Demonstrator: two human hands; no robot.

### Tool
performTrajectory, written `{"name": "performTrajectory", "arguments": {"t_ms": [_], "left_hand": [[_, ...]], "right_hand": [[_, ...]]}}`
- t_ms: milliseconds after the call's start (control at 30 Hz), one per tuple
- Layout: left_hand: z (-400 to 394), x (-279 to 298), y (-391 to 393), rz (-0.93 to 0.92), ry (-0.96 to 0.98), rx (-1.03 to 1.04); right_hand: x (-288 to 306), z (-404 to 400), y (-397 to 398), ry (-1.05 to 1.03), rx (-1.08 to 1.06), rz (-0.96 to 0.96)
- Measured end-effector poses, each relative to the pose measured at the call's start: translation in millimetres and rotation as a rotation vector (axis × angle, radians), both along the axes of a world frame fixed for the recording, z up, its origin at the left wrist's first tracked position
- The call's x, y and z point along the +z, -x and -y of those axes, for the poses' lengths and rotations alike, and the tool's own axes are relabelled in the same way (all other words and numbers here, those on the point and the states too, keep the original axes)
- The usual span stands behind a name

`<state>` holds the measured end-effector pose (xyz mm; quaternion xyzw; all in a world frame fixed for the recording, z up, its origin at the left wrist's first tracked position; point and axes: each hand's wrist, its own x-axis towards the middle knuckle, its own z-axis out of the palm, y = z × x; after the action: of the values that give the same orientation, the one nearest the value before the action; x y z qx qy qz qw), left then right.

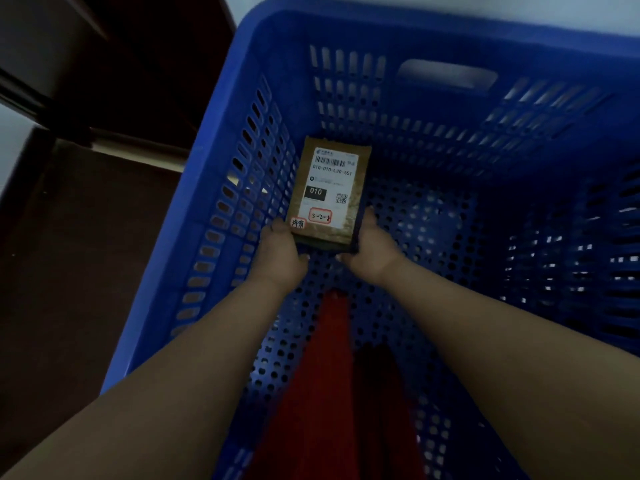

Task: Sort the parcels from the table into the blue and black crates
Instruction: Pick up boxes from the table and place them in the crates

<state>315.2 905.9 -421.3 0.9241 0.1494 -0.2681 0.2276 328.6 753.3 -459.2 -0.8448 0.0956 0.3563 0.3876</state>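
Parcel (329,194): small brown cardboard box, flat and rectangular, white shipping label on top with barcode, black "010" block, QR code, two red-ringed handwritten stickers. It sits low inside the blue crate (446,26), just ahead of both hands, near the crate's left wall; whether it already touches the floor I cannot tell.

Left hand (282,252): fingers curled under the parcel's near-left corner, thumb by the sticker, holding it.

Right hand (369,247): curled round the near-right edge, also holding.

Crate: rigid moulded plastic, slotted walls, round-holed floor, handle cut-out in the far wall. No other parcel shows inside.

Progress, as judged: this one is at the point of placement, not yet released. Table and black crate are out of view, so what remains is unknown.
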Motion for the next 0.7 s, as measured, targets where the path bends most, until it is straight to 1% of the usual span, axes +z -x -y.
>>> {"name": "performTrajectory", "arguments": {"t_ms": [100, 233, 400, 500, 700], "left_hand": [[-2.8, 17.2, 3.4, -0.021, -0.029, -0.08], [-5.7, 47.1, 9.2, 0.018, -0.061, -0.205], [0.2, 100.2, 24.9, 0.056, -0.158, -0.424], [9.9, 142.7, 34.5, 0.117, -0.202, -0.558], [42.7, 246.0, 32.3, 0.329, -0.237, -0.795]], "right_hand": [[17.8, 5.2, 8.9, 0.058, 0.074, 0.064], [54.6, 14.5, 24.1, 0.189, 0.207, 0.177], [112.6, 29.8, 47.8, 0.362, 0.315, 0.284], [158.2, 38.9, 62.5, 0.443, 0.316, 0.332], [268.4, 67.3, 88.1, 0.603, 0.237, 0.483]]}}
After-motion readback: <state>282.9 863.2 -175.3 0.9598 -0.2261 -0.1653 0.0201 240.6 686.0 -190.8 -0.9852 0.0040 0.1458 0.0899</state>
